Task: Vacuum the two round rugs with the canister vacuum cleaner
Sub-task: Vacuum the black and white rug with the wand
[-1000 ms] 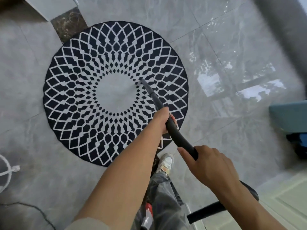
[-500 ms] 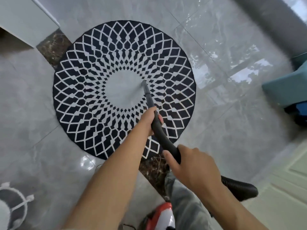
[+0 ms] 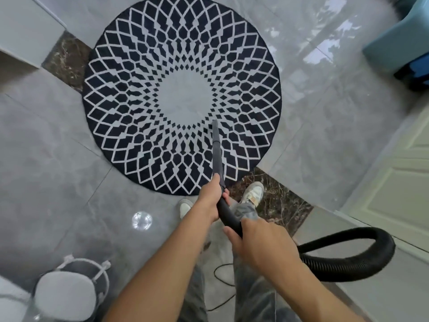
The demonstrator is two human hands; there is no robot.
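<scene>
Nozzle (image 3: 217, 149) tip drawn nearward, now on the round rug (image 3: 139, 66), just near-right of its pale centre. Nozzle base is grasped by left grip (image 3: 210, 198), hose (image 3: 348, 263) by right grip (image 3: 262, 247). Overlapping radial strokes advised.

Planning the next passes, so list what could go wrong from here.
1. The thin cord lies on the glossy floor between the person's legs; a step could catch it.
2. The hose loops out to the right and may snag.
3. The narrow nozzle might drag and bunch the rug on that floor.
</scene>
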